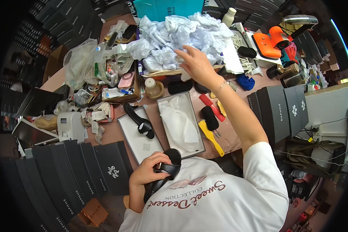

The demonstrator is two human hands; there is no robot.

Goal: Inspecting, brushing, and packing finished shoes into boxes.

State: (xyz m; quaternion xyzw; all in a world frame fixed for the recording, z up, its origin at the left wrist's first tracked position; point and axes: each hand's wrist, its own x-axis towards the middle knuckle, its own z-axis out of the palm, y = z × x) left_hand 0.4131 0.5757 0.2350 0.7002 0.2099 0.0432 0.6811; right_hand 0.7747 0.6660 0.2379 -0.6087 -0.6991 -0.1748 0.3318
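My left hand [149, 171] is closed around a black slide sandal [171, 169], held against the front of my white shirt. Stretched out ahead, my right hand [197, 66] has its fingers apart over the near side of a big heap of crumpled white tissue paper [174, 36]; whether the fingertips touch the paper I cannot tell. A second black sandal [140, 120] lies in a shallow grey-white box lid [137, 142] on the table. Beside it is an open shoe box [200, 144] lined with white tissue [179, 120].
Right of the box lie a red comb [211, 107], a yellow-handled brush [210, 137] and a black pad [209, 118]. A bottle [154, 89] stands behind the boxes. Dark shoe boxes line the left [65, 174] and right [272, 112]. An orange device [266, 45] sits back right.
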